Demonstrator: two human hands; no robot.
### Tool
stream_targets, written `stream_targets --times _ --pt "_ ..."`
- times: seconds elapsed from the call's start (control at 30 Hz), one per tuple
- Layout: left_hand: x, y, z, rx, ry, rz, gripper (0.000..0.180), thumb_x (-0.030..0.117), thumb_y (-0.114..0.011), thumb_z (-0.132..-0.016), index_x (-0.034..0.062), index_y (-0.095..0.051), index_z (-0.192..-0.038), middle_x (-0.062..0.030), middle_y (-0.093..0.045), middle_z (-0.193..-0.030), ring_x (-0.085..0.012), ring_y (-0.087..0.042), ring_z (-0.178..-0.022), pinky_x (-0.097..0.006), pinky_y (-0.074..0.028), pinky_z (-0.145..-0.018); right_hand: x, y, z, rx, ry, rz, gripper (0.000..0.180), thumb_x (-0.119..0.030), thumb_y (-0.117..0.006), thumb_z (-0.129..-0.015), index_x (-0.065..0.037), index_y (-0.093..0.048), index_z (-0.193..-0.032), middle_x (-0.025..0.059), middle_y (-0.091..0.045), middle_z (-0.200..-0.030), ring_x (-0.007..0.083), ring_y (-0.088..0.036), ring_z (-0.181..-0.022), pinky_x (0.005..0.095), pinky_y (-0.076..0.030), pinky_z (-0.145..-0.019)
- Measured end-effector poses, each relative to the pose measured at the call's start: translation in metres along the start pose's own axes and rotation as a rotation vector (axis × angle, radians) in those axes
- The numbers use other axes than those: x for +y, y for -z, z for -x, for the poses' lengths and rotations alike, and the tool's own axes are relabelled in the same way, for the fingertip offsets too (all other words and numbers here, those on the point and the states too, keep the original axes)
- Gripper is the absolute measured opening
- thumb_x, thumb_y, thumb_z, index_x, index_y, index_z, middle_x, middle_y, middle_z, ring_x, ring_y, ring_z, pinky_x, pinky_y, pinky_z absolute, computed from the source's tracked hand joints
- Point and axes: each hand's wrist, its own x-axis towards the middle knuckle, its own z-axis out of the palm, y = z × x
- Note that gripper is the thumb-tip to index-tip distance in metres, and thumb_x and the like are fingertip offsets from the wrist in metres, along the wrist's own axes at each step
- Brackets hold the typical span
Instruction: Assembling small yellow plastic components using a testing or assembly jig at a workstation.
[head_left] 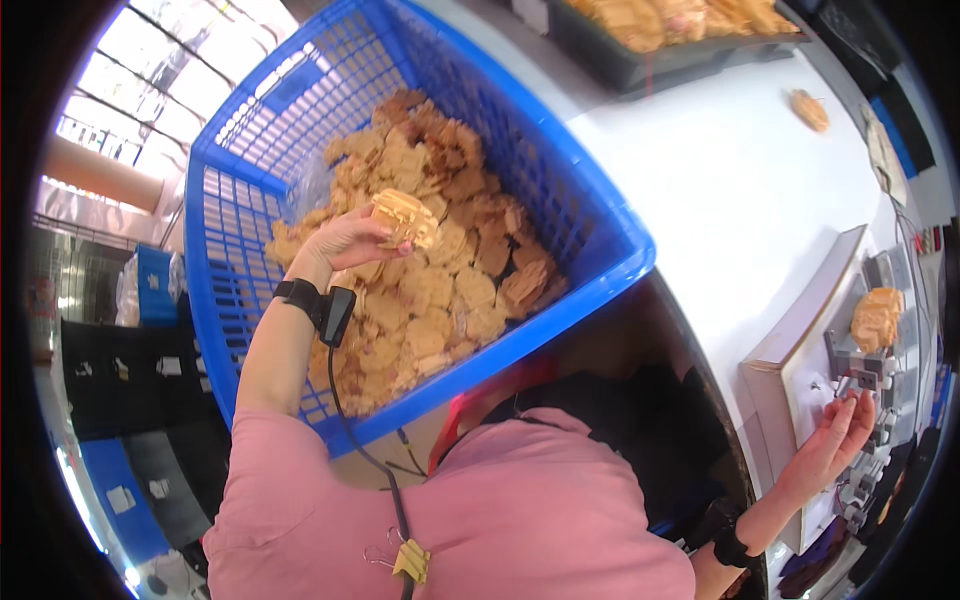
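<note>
My left hand (350,240) reaches over a blue plastic basket (600,262) and grips a tan moulded plastic part (405,216) between thumb and fingers. Below it the basket holds a heap of similar tan and brownish parts (425,290). Far off to the right, my right hand (832,447) has its fingers stretched out, slightly apart, at the near side of a metal fixture (862,368). Whether the fingertips touch the fixture I cannot tell. Another tan part (878,318) sits on top of that fixture.
A white table (720,190) runs along the right of the basket. At its far end stands a dark tray (640,72) of tan parts. One small tan piece (808,110) lies on the tabletop. A black cable (370,455) hangs from my left wrist.
</note>
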Motion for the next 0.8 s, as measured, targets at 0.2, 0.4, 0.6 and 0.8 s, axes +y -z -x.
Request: stream_targets --times 0.2,0.4,0.6,0.8 --pt "0.084 -0.173 -0.04 -0.534 -0.225 0.112 0.055 0.012 -0.064 -0.092 0.0107 -0.043 -0.143 -0.0111 -0.057 -0.128 -0.0181 -0.062 -0.105 -0.032 -0.058 -0.084 -0.004 0.007 0.007 0.004 -0.029 -0.142 0.028 -0.01 -0.051 -0.1 -0.002 -0.052 -0.127 0.0046 -0.058 -0.108 0.0109 -0.051 -0.09 0.0251 -0.044 -0.083" --pt "0.079 -0.313 -0.075 -0.647 -0.003 0.251 0.042 0.031 -0.058 -0.099 0.0112 -0.05 -0.135 -0.0055 -0.066 -0.106 -0.0157 -0.067 -0.086 -0.03 -0.057 -0.069 -0.01 0.038 0.022 0.051 0.148 -0.035 0.027 -0.008 -0.051 -0.101 -0.003 -0.051 -0.127 0.0052 -0.057 -0.115 0.0114 -0.053 -0.097 0.0267 -0.043 -0.088" --pt "0.06 -0.396 -0.08 -0.725 0.101 0.188 0.035 0.035 -0.056 -0.099 0.0085 -0.055 -0.121 -0.0038 -0.064 -0.098 -0.0142 -0.064 -0.08 -0.029 -0.053 -0.063 -0.003 0.075 0.017 0.209 0.113 0.088 0.034 -0.001 -0.055 -0.096 -0.001 -0.049 -0.129 0.0075 -0.052 -0.122 0.0139 -0.051 -0.106 0.0278 -0.041 -0.096" --pt "0.059 -0.427 -0.079 -0.75 0.191 0.142 0.038 0.035 -0.045 -0.101 0.0055 -0.05 -0.124 -0.0054 -0.06 -0.101 -0.0131 -0.061 -0.081 -0.024 -0.052 -0.062 -0.001 0.07 0.01 0.109 0.049 0.13 0.035 -0.005 -0.061 -0.092 -0.002 -0.052 -0.126 0.0066 -0.056 -0.113 0.0142 -0.053 -0.1 0.0281 -0.042 -0.091"
